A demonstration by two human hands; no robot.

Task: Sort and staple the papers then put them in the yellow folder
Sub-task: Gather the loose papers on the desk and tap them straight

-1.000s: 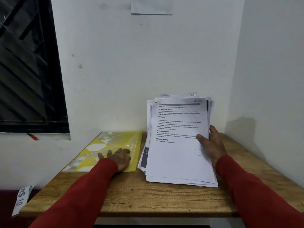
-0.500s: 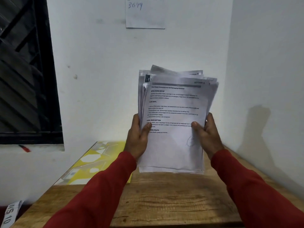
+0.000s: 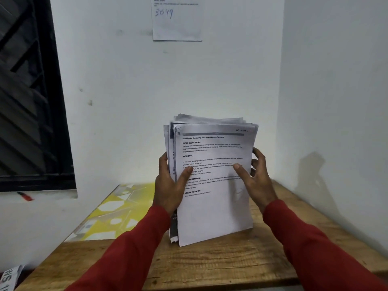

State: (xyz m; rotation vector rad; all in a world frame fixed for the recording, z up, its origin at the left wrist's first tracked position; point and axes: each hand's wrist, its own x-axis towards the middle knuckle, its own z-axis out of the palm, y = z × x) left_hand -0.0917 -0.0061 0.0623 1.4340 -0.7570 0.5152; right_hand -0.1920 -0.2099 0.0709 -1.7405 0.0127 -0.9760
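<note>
A thick stack of printed papers [image 3: 214,211] stands upright with its bottom edge on the wooden table [image 3: 210,267]. My left hand [image 3: 170,185] grips the stack's left edge, thumb across the front sheet. My right hand [image 3: 255,181] holds the right edge, thumb on the front page and fingers behind. The sheets' top edges are uneven. The yellow folder [image 3: 113,213] with white shapes lies flat on the table to the left of the stack. No stapler is in view.
White walls close off the table at the back and right. A dark window [image 3: 27,91] is at the left, with a red pen [image 3: 25,196] on its sill. A note [image 3: 177,17] is stuck to the wall above. A printed tag [image 3: 8,278] hangs at the lower left.
My left hand left the folder and took the stack's left edge. Both hands raised the papers, then lowered them upright onto the table.
</note>
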